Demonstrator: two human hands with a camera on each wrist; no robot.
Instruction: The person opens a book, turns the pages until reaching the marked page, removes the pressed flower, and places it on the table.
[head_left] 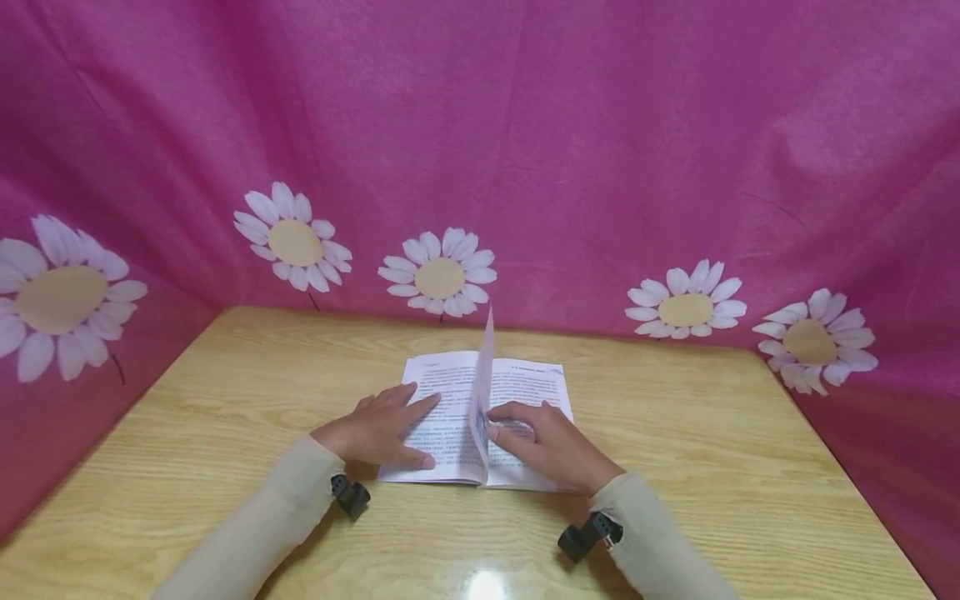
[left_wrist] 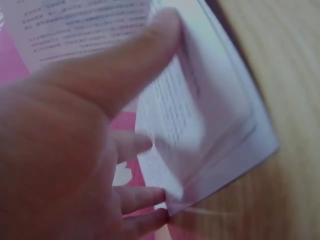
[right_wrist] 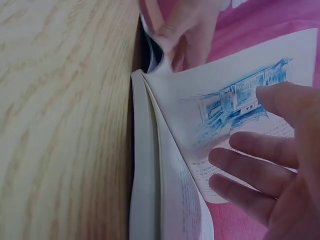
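Observation:
An open book (head_left: 528,387) with printed text lies on the table, and one page (head_left: 483,375) stands nearly upright at its middle. My left hand (head_left: 378,432) rests on the left side of the book with fingers spread and thumb near the lower edge. To the right of the raised page is my right hand (head_left: 558,448), its fingers loosely bent and fingertips close to the paper; whether they touch it I cannot tell. In the right wrist view, that page carries a blue illustration (right_wrist: 240,100) above some lines of text. The left wrist view shows the left thumb (left_wrist: 145,55) over the pages.
The book lies on a light wooden table (head_left: 712,433). A pink cloth (head_left: 555,167) with large white daisies hangs behind and along both sides. A small black camera is strapped at each wrist, over beige sleeves (head_left: 255,517).

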